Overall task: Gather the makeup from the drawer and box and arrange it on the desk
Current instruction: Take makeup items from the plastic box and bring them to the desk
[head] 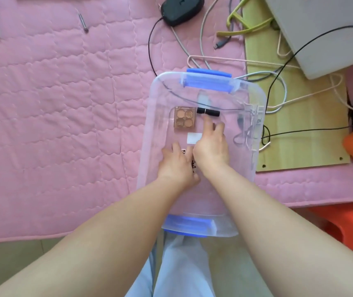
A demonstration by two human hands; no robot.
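A clear plastic box (150, 129) with blue handles stands on the pink quilted cover, and both my hands are inside it. On its floor lie a brown four-pan eyeshadow palette (184, 120), a black lipstick tube (208, 112) and a small white label (193, 138). My right hand (212, 144) reaches toward the lipstick, its fingertips just short of the tube. My left hand (176, 162) rests over a dark patterned item (193, 163) that is mostly hidden beneath it; whether it grips the item is unclear.
A black mouse (182, 9) with its cord lies beyond the box. Cables, green and pink hangers (246, 28) and a wooden board (295, 116) lie to the right, under a grey device (325, 33). A thin pencil (83, 22) rests far left. An orange stool (347, 224) stands at lower right.
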